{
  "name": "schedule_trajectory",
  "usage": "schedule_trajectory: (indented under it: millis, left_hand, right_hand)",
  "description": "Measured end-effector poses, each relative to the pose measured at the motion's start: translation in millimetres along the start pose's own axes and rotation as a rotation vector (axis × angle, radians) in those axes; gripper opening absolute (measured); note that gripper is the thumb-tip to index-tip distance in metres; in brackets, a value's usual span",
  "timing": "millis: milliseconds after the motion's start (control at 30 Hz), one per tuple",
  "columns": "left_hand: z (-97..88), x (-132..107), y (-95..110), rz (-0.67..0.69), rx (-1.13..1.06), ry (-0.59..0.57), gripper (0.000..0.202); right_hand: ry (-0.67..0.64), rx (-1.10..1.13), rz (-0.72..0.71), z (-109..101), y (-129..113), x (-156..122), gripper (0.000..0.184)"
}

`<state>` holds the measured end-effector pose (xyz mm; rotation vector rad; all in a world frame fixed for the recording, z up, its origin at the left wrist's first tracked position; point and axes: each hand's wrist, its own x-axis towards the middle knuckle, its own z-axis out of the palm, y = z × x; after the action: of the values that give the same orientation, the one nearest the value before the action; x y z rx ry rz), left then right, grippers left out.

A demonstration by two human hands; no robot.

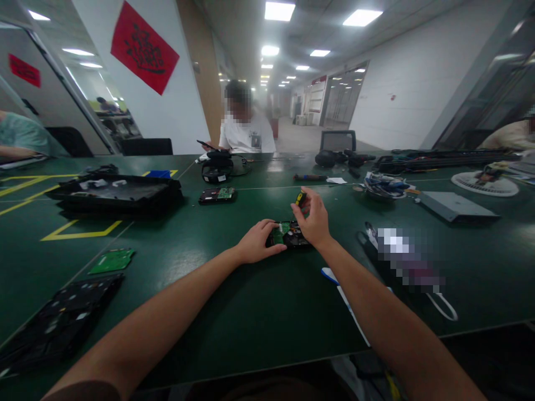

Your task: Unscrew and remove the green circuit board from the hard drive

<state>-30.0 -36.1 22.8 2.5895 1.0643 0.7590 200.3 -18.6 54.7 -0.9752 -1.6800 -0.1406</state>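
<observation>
On the green table in front of me lies a hard drive (297,236), a black body with a green circuit board (285,226) showing on it. My left hand (258,241) grips its left side, with the fingers along the far edge and the thumb at the near edge. Above the right part of the drive, my right hand (315,220) is closed around a screwdriver (300,198) with a yellow and black handle. The screwdriver's tip is hidden or too small to make out.
Another drive (217,195) lies beyond my hands. Black trays (121,195), a loose green board (112,260) and a black housing (62,317) are at left. A grey metal box (457,206), cables (384,185) and a pixelated item (409,259) lie right. A person (246,131) sits opposite.
</observation>
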Motion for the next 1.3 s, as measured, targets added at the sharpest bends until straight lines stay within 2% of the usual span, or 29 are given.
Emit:
schedule_trajectory:
  millis: [200,467,1000,1300]
  left_hand:
    - [-0.8,-0.1,0.1,-0.008,-0.002,-0.004,0.076]
    - [-1.2,0.3,0.2,-0.007,0.007,-0.01,0.075]
    - [0.6,0.2,-1.4,-0.001,-0.008,0.006,0.075]
    - [-1.6,-0.2,1.9,-0.006,-0.009,0.0,0.075]
  right_hand:
    - [-0.019,0.066,0.01,2.0,0.4,0.2,0.052]
    - [-0.005,0.021,0.006,-1.6,-4.2,0.0,0.051]
    - [0.016,0.072,0.037,0.0,-3.1,0.8,0.044]
    - [0.02,0.019,-0.007,-2.8,-3.9,1.4,0.046]
